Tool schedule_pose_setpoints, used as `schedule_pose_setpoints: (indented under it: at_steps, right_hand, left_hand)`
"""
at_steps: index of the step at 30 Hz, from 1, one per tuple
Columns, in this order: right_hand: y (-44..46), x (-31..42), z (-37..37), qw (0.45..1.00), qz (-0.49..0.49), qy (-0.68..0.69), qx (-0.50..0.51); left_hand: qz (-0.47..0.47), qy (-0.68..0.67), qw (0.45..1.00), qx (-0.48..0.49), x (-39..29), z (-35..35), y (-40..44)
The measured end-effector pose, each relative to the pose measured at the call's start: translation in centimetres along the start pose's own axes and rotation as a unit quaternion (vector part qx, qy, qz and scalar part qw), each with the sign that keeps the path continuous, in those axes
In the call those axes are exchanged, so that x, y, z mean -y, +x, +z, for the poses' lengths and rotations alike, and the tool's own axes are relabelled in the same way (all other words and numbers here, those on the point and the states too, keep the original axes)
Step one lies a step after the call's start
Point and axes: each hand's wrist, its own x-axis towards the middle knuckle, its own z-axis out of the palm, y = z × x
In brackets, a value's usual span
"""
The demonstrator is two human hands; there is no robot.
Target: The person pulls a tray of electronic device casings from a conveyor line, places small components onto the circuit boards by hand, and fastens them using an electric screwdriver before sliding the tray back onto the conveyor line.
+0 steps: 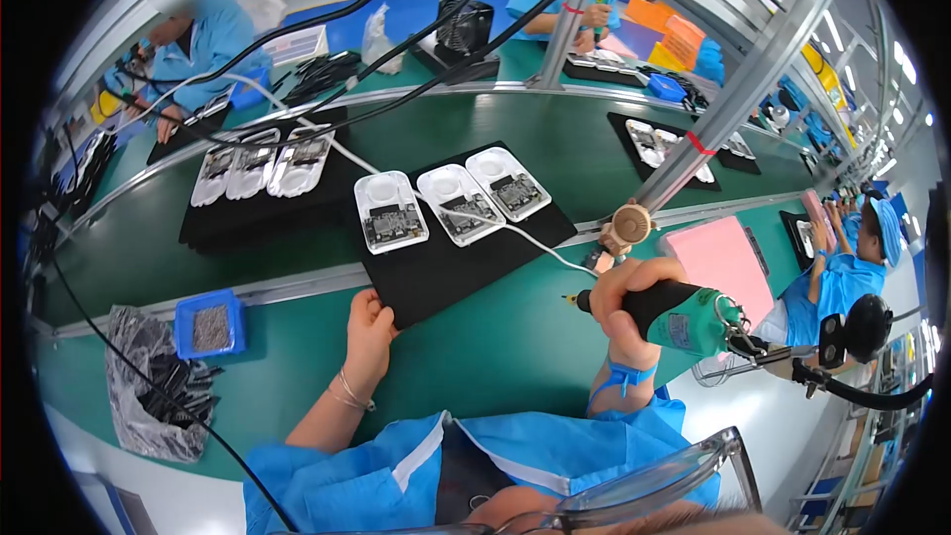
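Observation:
My left hand point(370, 329) pinches the near left corner of a black mat point(436, 272), which lies partly over the conveyor edge. On the mat sit three white plastic housings, a left one point(390, 213), a middle one point(461, 205) and a right one point(508, 184), each with a circuit board inside. My right hand point(634, 302) is wrapped round a green and black electric screwdriver point(684, 321). Its bit points left, above the green bench and apart from the housings. A white cable point(475, 215) runs across the middle housing.
At the left are a blue tray point(210, 325) of small screws and a plastic bag point(163, 386) with black parts. More housings point(263, 163) rest on stacked black mats. A small fan point(629, 226) and pink sheet point(718, 263) are on the right. Co-workers sit across and at right.

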Motion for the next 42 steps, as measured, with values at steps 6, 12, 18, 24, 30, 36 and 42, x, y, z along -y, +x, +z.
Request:
schedule_pose_setpoints:
  at_steps: [6,12,18,24,30,36,42]
  right_hand:
    - [-0.1,-1.3,-0.1,0.999,0.015,-0.029,-0.002]
    - [-0.2,-2.3,0.3,0.997,0.042,-0.063,-0.003]
    - [-0.6,-3.4,0.4,0.990,0.081,-0.109,-0.031]
    - [-0.8,-3.2,0.7,0.987,0.089,-0.134,-0.027]
    - [-1.2,-2.0,2.3,0.980,0.104,-0.166,-0.023]
    - [-1.8,-1.1,1.3,0.980,0.128,-0.152,0.011]
    - [-1.3,-1.9,0.5,0.981,0.114,-0.155,0.022]
  left_hand:
    - [-0.011,0.061,0.998,-0.030,-0.6,-2.5,-7.5]
    - [0.006,0.124,0.989,-0.085,-2.7,-7.1,-10.5]
    - [0.037,0.402,0.915,-0.024,-9.0,-10.3,-7.9]
    - [0.178,0.573,0.799,0.050,-10.8,-8.6,-0.9]
    - [0.176,0.723,0.661,0.101,-10.8,-8.1,9.5]
    - [0.186,0.781,0.574,0.160,-11.2,-2.6,13.9]
    - [0.234,0.754,0.545,0.284,-7.8,3.6,15.0]
